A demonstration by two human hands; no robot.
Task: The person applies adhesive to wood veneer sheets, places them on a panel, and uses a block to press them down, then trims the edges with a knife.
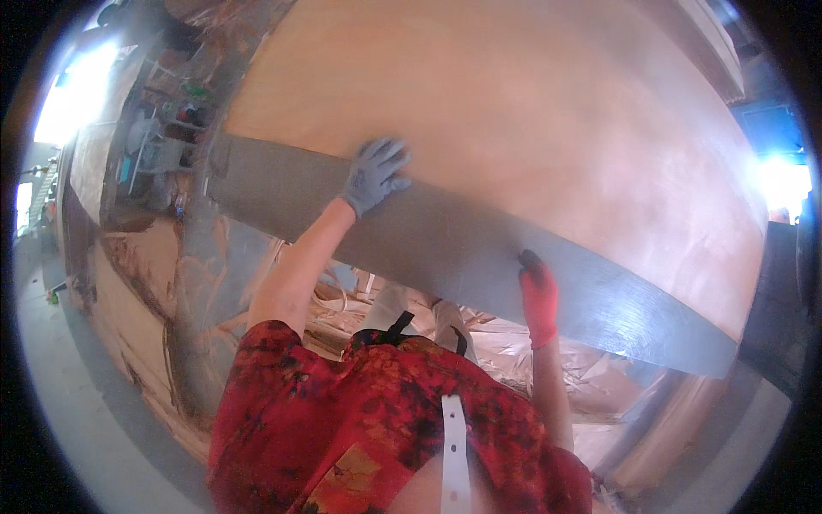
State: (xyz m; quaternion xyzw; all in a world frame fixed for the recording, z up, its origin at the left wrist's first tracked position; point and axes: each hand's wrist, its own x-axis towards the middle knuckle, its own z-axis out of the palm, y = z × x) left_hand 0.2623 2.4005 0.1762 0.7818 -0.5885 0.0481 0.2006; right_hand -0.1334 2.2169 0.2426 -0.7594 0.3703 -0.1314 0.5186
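A large light-brown wood veneer sheet (pixel 479 103) spreads out in front of me. Along its near side runs a long smooth grey board or table strip (pixel 445 236). My left hand (pixel 374 177), in a grey glove, lies with its fingers spread across the line where sheet and strip meet. Farther right, my right hand (pixel 539 300), in a red glove with dark fingertips, is over the grey strip. Its fingers look drawn together; anything in them is hidden.
Torn brown veneer scraps (pixel 591 377) litter the floor below the strip. At the left stand a cluttered rack (pixel 163 146) and more brown sheets (pixel 137 300). A stacked board edge (pixel 715 43) shows at the far right. Bright light glares at both sides.
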